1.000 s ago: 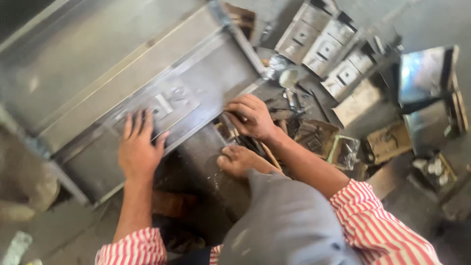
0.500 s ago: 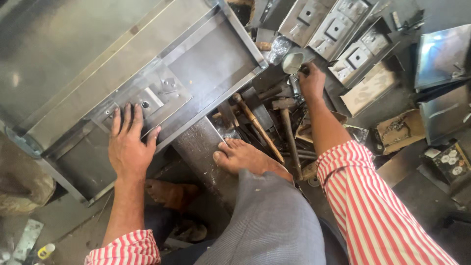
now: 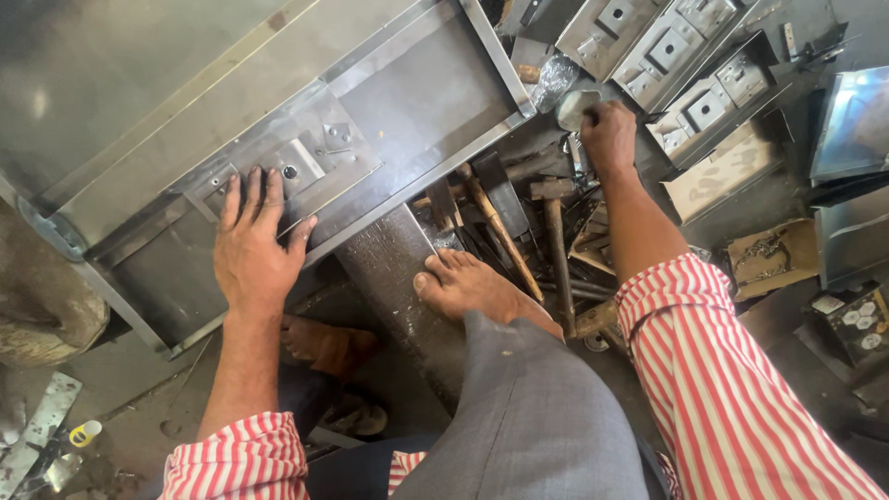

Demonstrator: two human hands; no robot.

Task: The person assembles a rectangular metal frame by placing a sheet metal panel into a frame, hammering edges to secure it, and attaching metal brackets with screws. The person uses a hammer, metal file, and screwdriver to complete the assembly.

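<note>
Closest, a bare foot [image 3: 482, 292] rests on a dark steel bar [image 3: 394, 278], seemingly pinning it. Left of the foot, the left hand [image 3: 255, 245] lies flat, fingers spread and grasping nothing, apparently steadying the sheet-metal panel [image 3: 407, 102], whose long axis runs diagonally up-right. Beyond the foot, past hammers [image 3: 556, 241], the right hand [image 3: 608, 134] is clenched beside a small shiny metal piece [image 3: 574, 106]; whether it grips it, I cannot tell.

the right hand [image 3: 608, 134] closes over something its own fingers hide (only a pale rounded edge shows beside them); the sheet-metal panel [image 3: 185, 83] under the left hand [image 3: 250, 245] runs off the top edge.
</note>
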